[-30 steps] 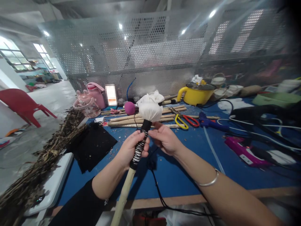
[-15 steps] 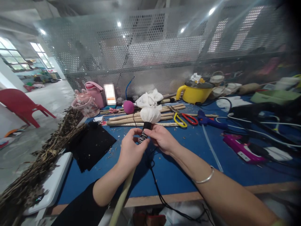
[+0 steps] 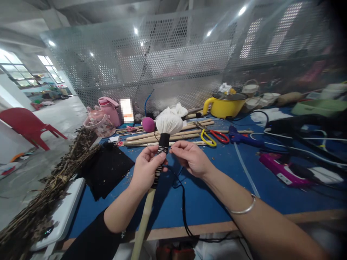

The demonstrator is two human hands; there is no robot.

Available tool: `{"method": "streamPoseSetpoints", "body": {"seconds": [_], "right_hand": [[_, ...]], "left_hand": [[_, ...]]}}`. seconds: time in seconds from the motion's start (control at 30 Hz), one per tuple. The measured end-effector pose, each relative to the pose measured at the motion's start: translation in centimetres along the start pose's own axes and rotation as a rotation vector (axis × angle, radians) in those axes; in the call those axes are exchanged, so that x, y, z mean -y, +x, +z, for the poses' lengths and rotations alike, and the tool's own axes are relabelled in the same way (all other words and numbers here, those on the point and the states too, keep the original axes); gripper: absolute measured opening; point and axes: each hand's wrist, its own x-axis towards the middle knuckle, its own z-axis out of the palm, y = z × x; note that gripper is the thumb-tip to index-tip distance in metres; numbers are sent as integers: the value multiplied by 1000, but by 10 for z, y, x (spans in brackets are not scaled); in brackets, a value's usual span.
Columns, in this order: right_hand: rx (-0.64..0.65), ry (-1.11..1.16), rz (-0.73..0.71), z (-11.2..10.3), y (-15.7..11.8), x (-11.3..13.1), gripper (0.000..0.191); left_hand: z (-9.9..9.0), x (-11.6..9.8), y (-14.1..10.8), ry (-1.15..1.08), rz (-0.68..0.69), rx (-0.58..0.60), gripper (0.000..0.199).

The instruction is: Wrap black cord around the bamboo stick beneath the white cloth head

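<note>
A wooden stick [image 3: 143,220] slants up from the table's front edge, topped by a white cloth bundle [image 3: 169,124]. Black cord [image 3: 163,143] is wound around its upper part, close together under the bundle and in spaced stripes lower down. My left hand [image 3: 148,167] is wrapped round this wound part. Just right of the stick, my right hand [image 3: 191,158] pinches the cord at its fingertips. A loose length of black cord [image 3: 184,213] hangs in a loop and runs over the table's front edge.
Behind lie wooden sticks [image 3: 176,137], a purple ball [image 3: 148,124], scissors [image 3: 213,136] and a yellow pot [image 3: 227,106]. A blue glue gun [image 3: 244,139] and a purple power strip [image 3: 283,171] are at right. Black cloth [image 3: 105,173] and dried stalks [image 3: 51,184] are at left.
The bundle and stick have tipped more upright, showing more of the cord winding. My right hand has moved right, away from the stick. My left hand has shifted slightly left.
</note>
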Motion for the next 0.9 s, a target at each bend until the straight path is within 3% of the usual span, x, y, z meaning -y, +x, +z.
{"method": "streamPoseSetpoints", "body": {"seconds": [0.2,0.47,0.7,0.77,0.9], "right_hand": [[22,-46,23,-1,2,-5,25],[-13,32,47,-1,5,-3,30],[144,170,153,-5,4,-6,40],[102,130,173,-4,5,-10,35],[13,73,194,-2,8,-17,36]], "left_hand": [[-1,1,0,-30,2,4,35],[-4,2,-1,-73,-126,66,37],[-6,3,4,-111,-410,315,35],[-7,7,5,14,-371,243,37],[-3,9,1,234,-33,39,36]]}}
